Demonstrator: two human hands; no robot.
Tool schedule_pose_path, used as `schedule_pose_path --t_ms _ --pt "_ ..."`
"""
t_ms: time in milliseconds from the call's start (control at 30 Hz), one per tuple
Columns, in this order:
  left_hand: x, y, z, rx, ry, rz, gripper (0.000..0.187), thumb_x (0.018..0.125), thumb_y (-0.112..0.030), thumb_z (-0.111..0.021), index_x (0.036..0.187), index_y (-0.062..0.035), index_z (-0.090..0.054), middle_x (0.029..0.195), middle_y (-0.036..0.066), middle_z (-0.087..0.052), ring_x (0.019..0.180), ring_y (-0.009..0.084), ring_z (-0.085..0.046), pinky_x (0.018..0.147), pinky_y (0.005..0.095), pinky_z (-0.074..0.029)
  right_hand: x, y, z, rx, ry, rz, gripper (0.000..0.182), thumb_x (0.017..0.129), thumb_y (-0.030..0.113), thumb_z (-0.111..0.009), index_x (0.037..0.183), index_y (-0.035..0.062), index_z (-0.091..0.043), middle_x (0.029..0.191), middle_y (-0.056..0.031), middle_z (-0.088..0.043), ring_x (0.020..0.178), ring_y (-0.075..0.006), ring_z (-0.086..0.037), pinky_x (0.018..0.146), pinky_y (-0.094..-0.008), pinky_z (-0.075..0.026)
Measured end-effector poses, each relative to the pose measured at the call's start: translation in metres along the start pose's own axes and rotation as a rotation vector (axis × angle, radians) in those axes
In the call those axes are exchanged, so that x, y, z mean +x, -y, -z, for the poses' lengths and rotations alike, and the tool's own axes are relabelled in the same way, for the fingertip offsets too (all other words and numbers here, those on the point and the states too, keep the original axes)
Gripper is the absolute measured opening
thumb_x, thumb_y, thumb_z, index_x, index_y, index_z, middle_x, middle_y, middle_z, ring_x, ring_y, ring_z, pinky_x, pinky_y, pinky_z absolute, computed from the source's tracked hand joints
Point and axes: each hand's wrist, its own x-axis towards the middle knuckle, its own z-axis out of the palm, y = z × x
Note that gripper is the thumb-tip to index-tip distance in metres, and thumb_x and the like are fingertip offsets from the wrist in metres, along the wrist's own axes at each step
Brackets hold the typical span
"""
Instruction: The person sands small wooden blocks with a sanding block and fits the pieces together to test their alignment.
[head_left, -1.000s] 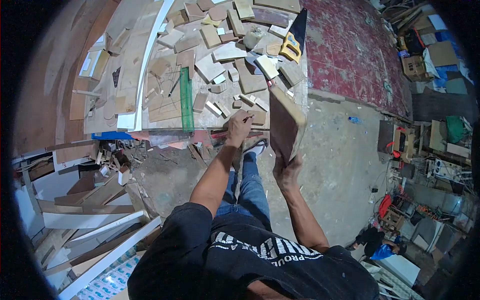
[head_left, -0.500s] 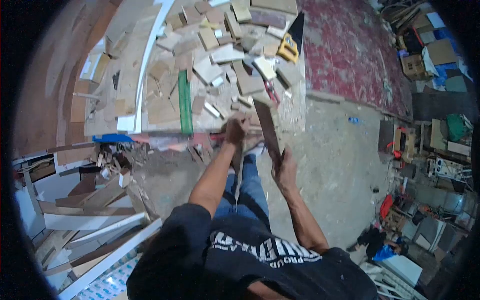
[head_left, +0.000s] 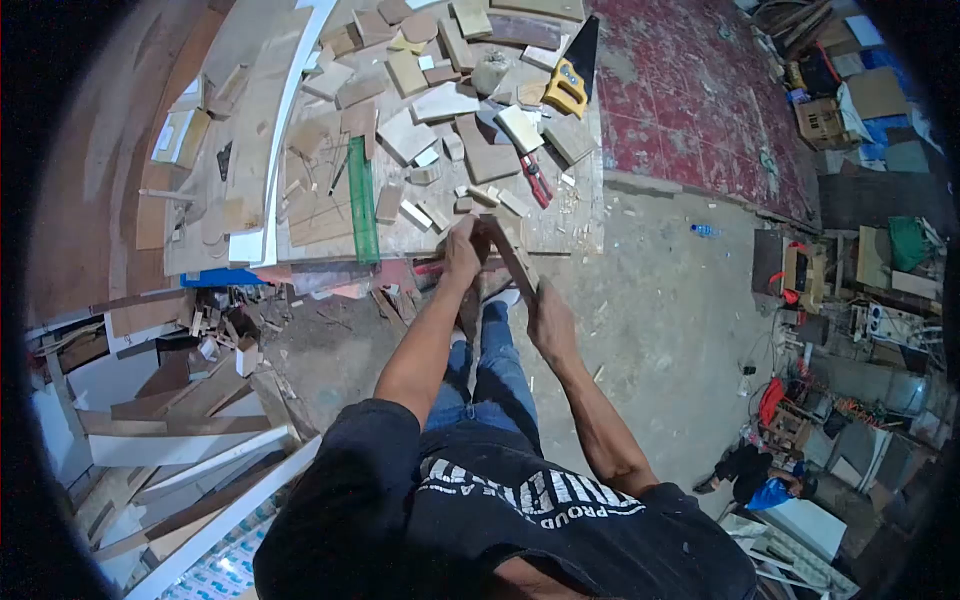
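Note:
A narrow piece of wood [head_left: 515, 257] slants between my two hands, just off the near edge of the workbench. My right hand [head_left: 550, 322] is closed round its near end. At the far end my left hand [head_left: 463, 250] has its fingers bent against the wood; the fingertips are partly hidden. Just beyond lie small wood blocks [head_left: 490, 163] and a red utility knife [head_left: 536, 180]. Farther off, a handsaw [head_left: 570, 90] with a yellow handle rests on the bench. To the left is a green strip [head_left: 363, 200].
Many wood offcuts cover the workbench [head_left: 575, 235]. Boards and scraps [head_left: 190, 430] are piled at lower left. A reddish panel [head_left: 690, 110] lies at upper right. Someone in blue [head_left: 770, 500] is on the floor at lower right, near cluttered tools and cables.
The wood has turned and come down, from standing tilted in my right hand to lying between both hands. My left hand has shifted slightly left and now meets its far end.

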Motion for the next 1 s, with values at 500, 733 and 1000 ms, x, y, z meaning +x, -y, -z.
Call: schedule_pose_path --t_ms 500,733,1000 --pt "-0.004 -0.032 0.004 0.421 -0.036 -0.139 0.026 0.080 -0.007 -0.063 0.105 -0.0077 -0.068 0.096 0.019 -0.067 0.091 0.0365 -0.064 0.080 0.0409 -0.051 -0.005 -0.019 -0.016 0.239 -0.327 0.258 0.044 0.085 0.003 -0.059 0.126 0.0022 -0.046 0.087 -0.0235 -0.060 0.072 -0.0421 -0.059 0.062 -0.0480 -0.046" --pt "-0.003 -0.034 -0.001 0.359 -0.020 -0.078 0.020 0.085 -0.009 -0.056 0.101 -0.0070 -0.067 0.082 0.019 -0.064 0.078 0.0346 -0.065 0.068 0.0410 -0.051 0.001 0.036 0.041 0.214 -0.401 0.240 0.018 0.091 0.006 -0.048 0.108 0.0043 -0.042 0.092 -0.0248 -0.057 0.074 -0.0450 -0.058 0.060 -0.0510 -0.044" --pt "-0.001 -0.032 0.001 0.415 0.026 0.005 0.026 0.084 -0.010 -0.058 0.108 -0.0095 -0.069 0.093 0.020 -0.067 0.087 0.0362 -0.065 0.077 0.0400 -0.052 0.002 0.016 0.022 0.400 -0.290 0.103 0.028 0.093 0.011 -0.049 0.120 0.0032 -0.047 0.090 -0.0256 -0.058 0.077 -0.0468 -0.057 0.063 -0.0521 -0.044"
